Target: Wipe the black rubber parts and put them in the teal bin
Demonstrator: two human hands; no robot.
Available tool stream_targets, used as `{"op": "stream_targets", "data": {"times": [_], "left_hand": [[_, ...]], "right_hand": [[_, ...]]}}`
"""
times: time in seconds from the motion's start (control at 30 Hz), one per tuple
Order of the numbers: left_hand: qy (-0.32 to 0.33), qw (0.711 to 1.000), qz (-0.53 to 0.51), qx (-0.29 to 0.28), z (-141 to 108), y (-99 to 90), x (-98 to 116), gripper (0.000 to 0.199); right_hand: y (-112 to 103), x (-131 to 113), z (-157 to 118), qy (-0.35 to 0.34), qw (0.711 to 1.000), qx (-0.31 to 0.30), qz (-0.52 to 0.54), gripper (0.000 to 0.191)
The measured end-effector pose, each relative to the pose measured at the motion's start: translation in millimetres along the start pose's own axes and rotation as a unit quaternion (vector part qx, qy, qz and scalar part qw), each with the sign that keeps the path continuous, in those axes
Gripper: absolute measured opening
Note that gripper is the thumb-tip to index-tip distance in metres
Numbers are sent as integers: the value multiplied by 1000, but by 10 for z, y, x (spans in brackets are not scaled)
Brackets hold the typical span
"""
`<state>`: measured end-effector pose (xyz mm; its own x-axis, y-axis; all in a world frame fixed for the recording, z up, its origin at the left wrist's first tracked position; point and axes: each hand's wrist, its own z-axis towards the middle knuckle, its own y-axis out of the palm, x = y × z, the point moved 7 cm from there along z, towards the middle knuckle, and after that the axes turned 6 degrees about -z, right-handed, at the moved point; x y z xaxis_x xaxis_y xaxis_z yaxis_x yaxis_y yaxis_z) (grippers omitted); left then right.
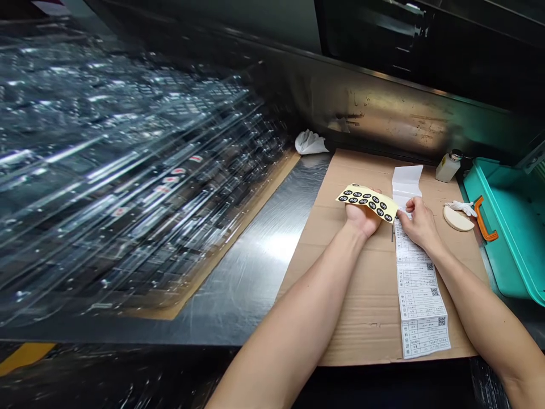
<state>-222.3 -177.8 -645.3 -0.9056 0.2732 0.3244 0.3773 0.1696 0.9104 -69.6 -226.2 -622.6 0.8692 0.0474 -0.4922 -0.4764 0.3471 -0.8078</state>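
Near the label strip (423,309), the left hand (361,220) holds a bowed sticker sheet (363,198) that the right hand (420,224), fingers' grip unclear, could crease by tugging.

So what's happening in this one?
A person's left hand holds up a yellow sheet of black oval stickers, while the right hand is at its right end; whether that grip is closed on it is unclear. Beneath the right hand, a strip of printed forms lies on cardboard, with a green bin to the right.
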Motion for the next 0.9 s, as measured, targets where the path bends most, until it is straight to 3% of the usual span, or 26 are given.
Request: {"op": "stream_targets", "data": {"times": [0.13,0.27,0.4,0.57,0.7,0.8,0.9], "left_hand": [[-21,998,-57,-4,11,-5,-39,42],[-17,999,-48,-1,20,-18,-46,41],[-20,999,-44,-3,24,-16,-65,41],[-26,999,-35,-22,-6,-2,-73,38],[-35,996,2,-81,-78,40,-89,31],[-31,986,50,-158,-148,115,-139,23],[-14,968,121,-219,-237,204,-232,16]], "right_hand": [[21,29,7,13,1000,9,6,16],[23,4,-4,-15,1000,17,-13,19],[61,19,-18,-14,1000,2,-22,6],[54,-2,-30,-12,1000,7,-27,10],[-111,31,-3,2,999,-11,49,13],[-373,102,-35,39,991,19,124,24],[-589,3,-158,0,981,47,186,29]]}}
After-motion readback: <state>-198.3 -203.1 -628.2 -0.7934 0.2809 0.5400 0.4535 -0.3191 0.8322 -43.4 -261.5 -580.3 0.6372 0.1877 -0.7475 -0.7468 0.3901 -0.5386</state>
